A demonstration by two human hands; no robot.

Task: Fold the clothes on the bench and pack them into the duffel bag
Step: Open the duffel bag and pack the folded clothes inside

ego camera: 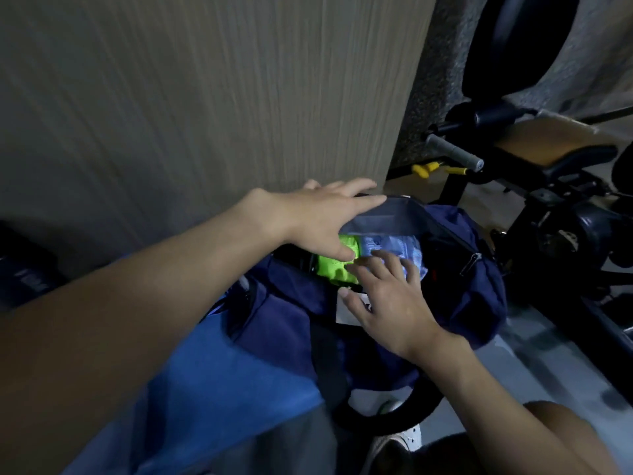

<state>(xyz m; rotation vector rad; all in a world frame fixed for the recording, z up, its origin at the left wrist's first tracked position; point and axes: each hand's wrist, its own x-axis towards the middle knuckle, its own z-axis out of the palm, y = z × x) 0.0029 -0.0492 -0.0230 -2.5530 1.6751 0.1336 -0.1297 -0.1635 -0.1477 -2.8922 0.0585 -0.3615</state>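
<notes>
A navy duffel bag [472, 296] lies open in front of me. Inside it sit a folded light blue garment [390, 246] and, to its left, a neon green garment [332, 269]. My left hand [318, 217] holds the bag's far rim back, its fingers stretched along the grey lining and its thumb over the green cloth. My right hand [390, 299] reaches into the opening, fingers spread flat and pressing on the light blue garment. The bag's bottom is hidden.
A wood-grain panel [205, 97] rises right behind the bag. A weight bench [555, 145] with a tan pad, black frame and grey handle stands at the right. A blue cloth [212, 389] lies under my left arm. A white shoe [400, 437] shows below.
</notes>
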